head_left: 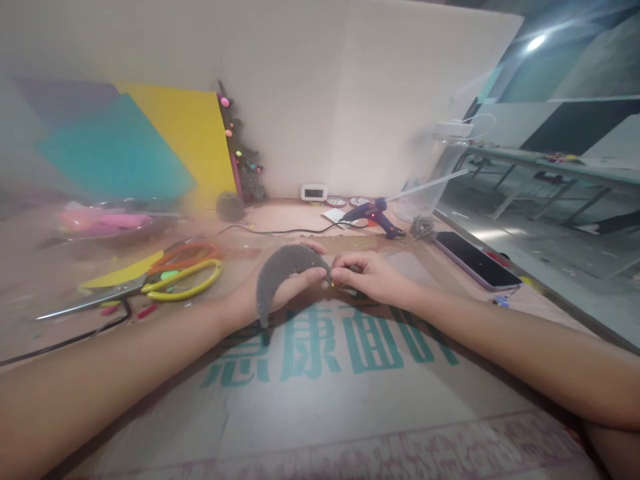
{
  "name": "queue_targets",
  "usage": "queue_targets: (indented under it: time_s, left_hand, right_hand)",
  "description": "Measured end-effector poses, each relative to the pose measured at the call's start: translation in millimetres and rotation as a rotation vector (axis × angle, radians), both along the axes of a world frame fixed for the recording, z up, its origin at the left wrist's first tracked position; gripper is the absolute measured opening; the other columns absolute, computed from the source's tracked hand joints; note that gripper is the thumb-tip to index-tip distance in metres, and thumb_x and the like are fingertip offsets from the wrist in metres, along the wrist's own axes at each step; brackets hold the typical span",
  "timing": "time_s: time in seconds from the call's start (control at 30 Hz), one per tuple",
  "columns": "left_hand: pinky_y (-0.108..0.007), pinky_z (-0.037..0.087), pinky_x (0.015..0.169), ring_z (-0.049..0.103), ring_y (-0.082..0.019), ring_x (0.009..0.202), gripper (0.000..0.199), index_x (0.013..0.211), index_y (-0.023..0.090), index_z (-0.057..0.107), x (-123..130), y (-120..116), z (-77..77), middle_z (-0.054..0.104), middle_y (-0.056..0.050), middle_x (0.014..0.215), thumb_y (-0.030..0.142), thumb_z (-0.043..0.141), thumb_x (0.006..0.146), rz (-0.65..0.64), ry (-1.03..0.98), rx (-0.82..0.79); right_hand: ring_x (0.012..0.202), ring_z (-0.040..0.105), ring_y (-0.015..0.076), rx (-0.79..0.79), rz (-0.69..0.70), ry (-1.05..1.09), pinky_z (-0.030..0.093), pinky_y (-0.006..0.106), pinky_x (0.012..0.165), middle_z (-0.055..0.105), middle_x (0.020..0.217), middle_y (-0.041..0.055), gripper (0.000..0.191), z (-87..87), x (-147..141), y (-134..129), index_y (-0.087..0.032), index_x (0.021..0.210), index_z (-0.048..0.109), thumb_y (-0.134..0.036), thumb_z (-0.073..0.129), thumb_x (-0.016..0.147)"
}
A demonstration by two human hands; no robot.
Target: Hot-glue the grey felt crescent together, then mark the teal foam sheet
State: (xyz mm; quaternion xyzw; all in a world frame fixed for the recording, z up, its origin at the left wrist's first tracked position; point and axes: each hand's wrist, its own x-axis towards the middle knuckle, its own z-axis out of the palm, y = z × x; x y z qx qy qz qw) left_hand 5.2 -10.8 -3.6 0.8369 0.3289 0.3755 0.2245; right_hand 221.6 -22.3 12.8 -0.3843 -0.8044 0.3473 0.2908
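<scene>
A grey fuzzy crescent shape (284, 265) is in my left hand (300, 280), with the thumb along its inner curve and fingers behind it. One tip of the crescent points down toward the table; the other reaches my right hand (357, 272). The right thumb and fingertips are pinched together at that tip, beside a tiny yellow spot. What they hold is too small to name. Both hands are above a printed board (310, 400) with large green characters.
Scissors (183, 280) with orange and yellow handles lie left, near a dark cable (100, 331). A blue glue gun (373, 213), a small clock (313, 193) and wire (423, 227) stand behind. A phone (475, 260) lies right. Coloured sheets (183, 133) lean back left.
</scene>
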Motion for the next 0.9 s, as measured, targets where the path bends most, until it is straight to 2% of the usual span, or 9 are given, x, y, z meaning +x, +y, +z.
queue_targets:
  time_s: [0.13, 0.33, 0.5, 0.6, 0.73, 0.9]
  left_hand:
    - [-0.031, 0.055, 0.080, 0.063, -0.019, 0.093, 0.026, 0.079, 0.019, 0.067, 0.1, -4.0, 3.2, 0.069, -0.003, 0.091, 0.040, 0.056, 0.089, -0.013, -0.016, -0.003]
    - [-0.030, 0.055, 0.077, 0.065, -0.018, 0.088, 0.026, 0.081, 0.020, 0.068, -0.7, -5.4, 7.8, 0.070, -0.003, 0.093, 0.041, 0.055, 0.090, -0.019, 0.008, -0.023]
    - [-0.031, 0.053, 0.087, 0.065, -0.018, 0.094, 0.026, 0.080, 0.022, 0.071, 0.1, -1.3, 7.6, 0.071, -0.003, 0.087, 0.038, 0.054, 0.091, -0.041, 0.015, 0.012]
    - [-0.031, 0.054, 0.085, 0.065, -0.019, 0.096, 0.025, 0.082, 0.022, 0.071, 0.3, -2.3, 7.1, 0.072, -0.003, 0.090, 0.038, 0.054, 0.091, -0.035, 0.009, -0.004]
    - [-0.033, 0.056, 0.082, 0.065, -0.021, 0.096, 0.024, 0.085, 0.022, 0.071, 0.3, -5.7, 7.4, 0.072, -0.004, 0.092, 0.040, 0.056, 0.090, -0.049, -0.011, -0.043]
    - [-0.033, 0.055, 0.084, 0.066, -0.020, 0.095, 0.026, 0.080, 0.021, 0.070, 1.2, -2.1, 4.5, 0.072, -0.004, 0.090, 0.040, 0.056, 0.090, -0.020, -0.028, -0.037]
  right_hand:
    - [0.063, 0.048, 0.0126, -0.055, 0.019, -0.004, 0.037, 0.026, 0.059, 0.055, 0.064, -0.0006, 0.032, -1.6, 2.2, 1.1, -0.017, 0.070, 0.060, -0.044, 0.057, 0.086]
    - [0.060, 0.048, 0.0107, -0.184, -0.039, 0.109, 0.037, 0.024, 0.055, 0.057, 0.066, -0.0019, 0.040, -1.8, 0.6, 3.0, -0.018, 0.072, 0.054, -0.054, 0.070, 0.075]
    - [0.056, 0.045, 0.0093, -0.186, 0.026, 0.143, 0.035, 0.023, 0.053, 0.053, 0.064, -0.0025, 0.043, -0.6, 2.2, 3.6, -0.018, 0.072, 0.053, -0.059, 0.060, 0.083]
    - [0.056, 0.046, 0.0097, -0.190, 0.020, 0.129, 0.035, 0.023, 0.051, 0.054, 0.066, -0.0013, 0.045, -0.1, 3.9, 2.6, -0.018, 0.074, 0.054, -0.061, 0.056, 0.084]
    - [0.056, 0.047, 0.0104, -0.182, -0.045, 0.164, 0.035, 0.023, 0.050, 0.055, 0.067, -0.0009, 0.043, -1.9, 3.7, 2.6, -0.018, 0.076, 0.054, -0.060, 0.053, 0.087]
    - [0.065, 0.053, 0.0125, 0.040, -0.310, 0.296, 0.043, 0.025, 0.064, 0.058, 0.068, -0.0003, 0.032, -3.1, 4.3, 9.7, -0.018, 0.090, 0.062, -0.045, 0.045, 0.095]
